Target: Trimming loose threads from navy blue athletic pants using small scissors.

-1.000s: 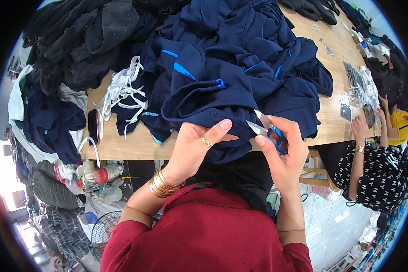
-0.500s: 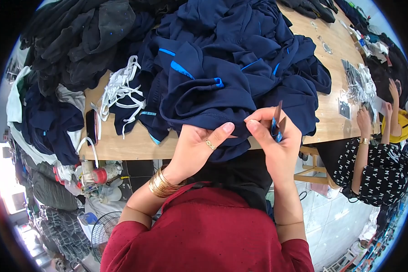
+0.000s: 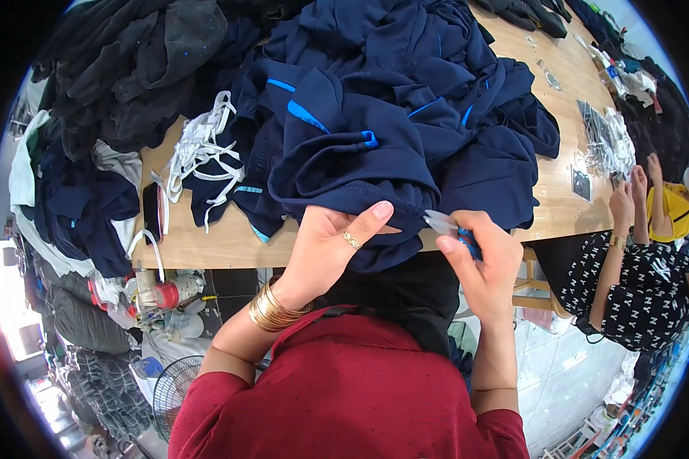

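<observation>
My left hand (image 3: pixel 342 241) pinches the near edge of a navy blue garment (image 3: pixel 352 172), thumb on top and the other fingers partly hidden beneath the cloth. Gripped in my right hand (image 3: pixel 481 256) is a small pair of thread snips (image 3: pixel 445 224) with blue on the handle. Their blades point left, close to the garment's edge beside my left thumb. The garment lies heaped on the table with more navy cloth, and bright blue trim shows on several parts.
Black garments (image 3: pixel 138 69) are piled at the far left. White cords (image 3: pixel 207 153) and a phone (image 3: pixel 155 214) lie on the wooden table (image 3: pixel 230 249) to the left. At the right, other people work beside bundled white strings (image 3: pixel 614 141). A fan (image 3: pixel 177 390) stands low on the left.
The snips have swung from pointing up to pointing left, their blades now at the garment's edge. My right fingers have drawn back from the cloth; my left hand keeps its hold.
</observation>
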The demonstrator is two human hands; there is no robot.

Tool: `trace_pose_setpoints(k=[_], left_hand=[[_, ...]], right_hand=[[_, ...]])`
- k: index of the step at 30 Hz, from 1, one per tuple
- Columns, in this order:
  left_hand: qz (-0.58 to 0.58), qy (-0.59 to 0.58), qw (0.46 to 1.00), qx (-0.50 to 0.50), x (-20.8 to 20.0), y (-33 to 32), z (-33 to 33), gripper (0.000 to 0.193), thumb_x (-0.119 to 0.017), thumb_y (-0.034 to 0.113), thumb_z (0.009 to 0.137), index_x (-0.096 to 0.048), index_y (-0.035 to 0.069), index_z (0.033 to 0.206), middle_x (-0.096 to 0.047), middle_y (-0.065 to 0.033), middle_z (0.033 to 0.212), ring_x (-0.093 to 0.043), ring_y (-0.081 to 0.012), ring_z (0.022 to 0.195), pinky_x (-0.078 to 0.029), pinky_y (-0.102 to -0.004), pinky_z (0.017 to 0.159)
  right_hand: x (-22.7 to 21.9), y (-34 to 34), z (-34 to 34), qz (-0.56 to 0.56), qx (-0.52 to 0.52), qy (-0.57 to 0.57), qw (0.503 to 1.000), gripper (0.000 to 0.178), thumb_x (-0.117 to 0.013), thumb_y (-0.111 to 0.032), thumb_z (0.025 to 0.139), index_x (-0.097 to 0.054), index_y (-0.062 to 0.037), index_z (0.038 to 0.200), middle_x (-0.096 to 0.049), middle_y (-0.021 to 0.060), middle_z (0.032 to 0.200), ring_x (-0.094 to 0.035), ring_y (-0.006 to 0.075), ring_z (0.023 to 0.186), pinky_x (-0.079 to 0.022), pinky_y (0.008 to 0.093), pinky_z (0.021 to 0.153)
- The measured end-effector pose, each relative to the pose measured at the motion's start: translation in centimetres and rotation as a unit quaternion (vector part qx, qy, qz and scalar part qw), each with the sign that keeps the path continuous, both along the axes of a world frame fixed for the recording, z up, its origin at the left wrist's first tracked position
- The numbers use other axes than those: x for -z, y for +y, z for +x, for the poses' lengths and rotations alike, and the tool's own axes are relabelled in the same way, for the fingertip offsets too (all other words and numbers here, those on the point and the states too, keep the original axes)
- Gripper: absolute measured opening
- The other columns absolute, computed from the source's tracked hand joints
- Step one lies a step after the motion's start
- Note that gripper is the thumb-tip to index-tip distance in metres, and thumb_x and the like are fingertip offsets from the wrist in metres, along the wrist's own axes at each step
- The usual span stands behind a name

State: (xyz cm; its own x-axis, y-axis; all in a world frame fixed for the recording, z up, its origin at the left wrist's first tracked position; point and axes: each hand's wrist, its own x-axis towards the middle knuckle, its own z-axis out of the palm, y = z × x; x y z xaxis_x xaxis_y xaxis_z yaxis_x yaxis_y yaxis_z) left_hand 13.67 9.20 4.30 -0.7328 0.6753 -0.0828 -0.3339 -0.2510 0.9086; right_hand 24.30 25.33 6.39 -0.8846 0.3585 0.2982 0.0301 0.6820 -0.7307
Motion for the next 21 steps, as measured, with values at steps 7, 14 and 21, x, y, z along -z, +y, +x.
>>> trace_pose_setpoints(k=[7, 14, 21], left_hand=[[0.001, -0.025, 1.0, 0.012, 0.15, -0.07, -0.18, 0.022, -0.053, 0.013, 0.092, -0.06, -0.007, 0.099, -0.064, -0.0118, 0.095, -0.062, -0.0189, 0.088, -0.052, -0.036, 0.082], [0.002, -0.049, 0.999, 0.017, -0.17, 0.0, -0.31, 0.022, -0.052, 0.013, 0.093, -0.059, -0.006, 0.101, -0.063, -0.0116, 0.097, -0.062, -0.0189, 0.089, -0.052, -0.0367, 0.082], [0.019, -0.065, 0.997, 0.02, 0.2, -0.11, -0.43, 0.024, -0.058, 0.014, 0.09, -0.061, -0.006, 0.103, -0.063, -0.0086, 0.096, -0.062, -0.0156, 0.084, -0.053, -0.0297, 0.079]], right_hand=[[0.37, -0.36, -0.41, 0.142, 0.0, 0.043, 0.989, 0.025, -0.071, -0.029, 0.076, -0.061, -0.007, 0.084, -0.057, 0.0026, 0.066, -0.052, 0.018, 0.055, -0.039, 0.028, 0.05], [0.23, -0.15, -0.51, 0.172, -0.009, 0.051, 0.984, 0.026, -0.071, -0.03, 0.075, -0.061, -0.0078, 0.084, -0.055, 0.0016, 0.066, -0.051, 0.0171, 0.054, -0.038, 0.0282, 0.049], [0.38, -0.2, -0.74, 0.172, -0.009, 0.05, 0.984, 0.026, -0.071, -0.03, 0.075, -0.061, -0.0076, 0.084, -0.056, 0.0017, 0.066, -0.051, 0.0173, 0.055, -0.038, 0.0284, 0.05]])
